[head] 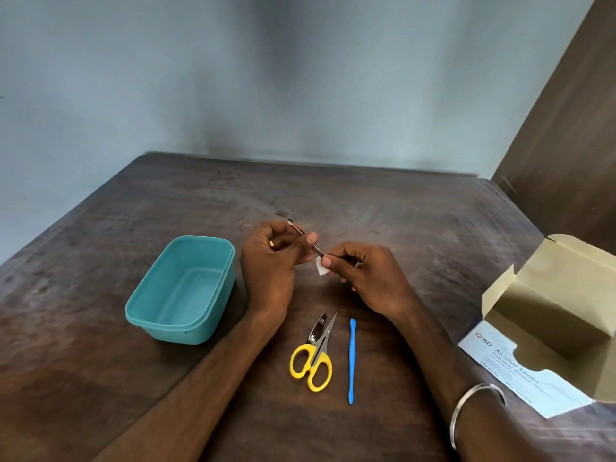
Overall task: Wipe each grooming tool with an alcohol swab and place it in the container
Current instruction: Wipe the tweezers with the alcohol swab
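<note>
**Steel tool under the swab**

Teal plastic container (pixel 181 291) sits left on the worktop (pixel 416 228). Left hand (pixel 270 261) pinches a thin, stiff metal tool (pixel 305 235); right hand (pixel 366 275) pinches a soft white swab (pixel 320 267) round its tip. Likely light and slippery: grip mid-shaft.

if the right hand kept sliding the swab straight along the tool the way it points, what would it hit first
Most likely the left hand: the right hand pinches the swab around the thin metal tool, which runs up-left into the left hand's fingers. Depth is hard to judge here.
</note>
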Tool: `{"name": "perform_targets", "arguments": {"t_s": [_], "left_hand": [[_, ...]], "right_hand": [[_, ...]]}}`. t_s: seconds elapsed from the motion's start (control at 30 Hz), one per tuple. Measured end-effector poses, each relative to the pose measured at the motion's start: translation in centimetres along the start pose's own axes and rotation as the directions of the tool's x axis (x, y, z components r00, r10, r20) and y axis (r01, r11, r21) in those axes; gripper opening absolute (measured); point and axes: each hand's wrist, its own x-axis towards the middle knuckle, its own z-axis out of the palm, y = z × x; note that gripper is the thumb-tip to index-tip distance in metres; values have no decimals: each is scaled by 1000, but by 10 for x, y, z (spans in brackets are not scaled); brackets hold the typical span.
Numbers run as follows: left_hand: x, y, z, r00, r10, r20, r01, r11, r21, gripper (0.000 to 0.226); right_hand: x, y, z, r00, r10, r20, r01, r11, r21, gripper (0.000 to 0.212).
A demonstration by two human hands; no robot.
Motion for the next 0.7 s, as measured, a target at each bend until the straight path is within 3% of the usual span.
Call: {"name": "perform_targets", "arguments": {"t_s": [0.17, 0.33, 0.43, 0.7], "left_hand": [[-6, 5, 2, 999, -3, -44, 0, 998, -57, 35], [-9, 9, 6, 994, -99, -47, 92, 986, -140, 27], [-10, 9, 9, 991, -126, -54, 116, 981, -153, 28], [-13, 9, 12, 994, -105, -43, 99, 988, -119, 28]], "right_hand": [[-2, -4, -4, 1000, -12, 15, 12, 1000, 21, 21], [-4, -1, -4, 1000, -5, 5, 4, 1000, 27, 11], [-4, 1, -6, 999, 9, 45, -9, 1000, -10, 16], [-4, 3, -8, 998, 37, 49, -36, 999, -21, 17]]}}
